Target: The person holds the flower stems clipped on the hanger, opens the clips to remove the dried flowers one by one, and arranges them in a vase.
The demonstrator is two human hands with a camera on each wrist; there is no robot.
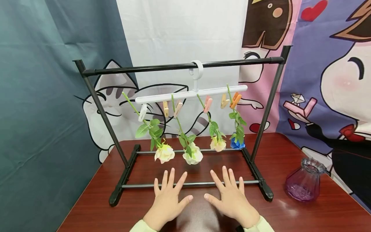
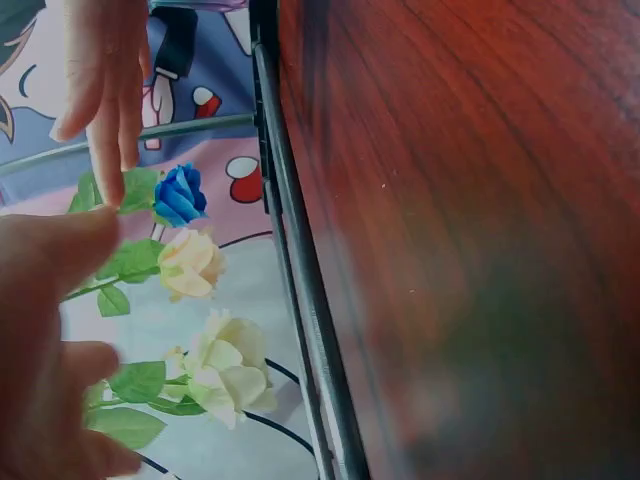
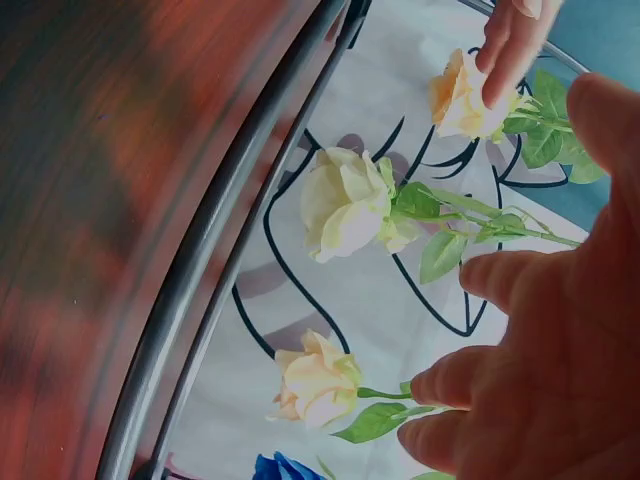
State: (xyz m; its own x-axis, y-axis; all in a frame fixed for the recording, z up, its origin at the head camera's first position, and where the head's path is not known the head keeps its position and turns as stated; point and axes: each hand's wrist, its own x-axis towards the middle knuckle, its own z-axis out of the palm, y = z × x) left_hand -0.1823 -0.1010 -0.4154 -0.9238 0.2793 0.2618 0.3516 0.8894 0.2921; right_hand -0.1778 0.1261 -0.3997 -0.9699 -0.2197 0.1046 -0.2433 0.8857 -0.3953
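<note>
Both hands hover palm down at the front of the rack with fingers spread, holding nothing: the left hand and the right hand. Beyond them a white hanger hangs from the rack's top bar. Clothespins on it hold artificial roses upside down by their stems. From left to right these are a pale yellow rose, a cream-white rose, a peach rose and a blue rose. An orange clothespin grips the blue one's stem. Two clothespins, including a tan one, hold no flower.
The black metal rack stands on a reddish-brown wooden table, its lower bars running just past the fingertips. A pinkish-purple glass vase sits at the right. Printed cloth hangs behind, with a plain teal curtain on the left.
</note>
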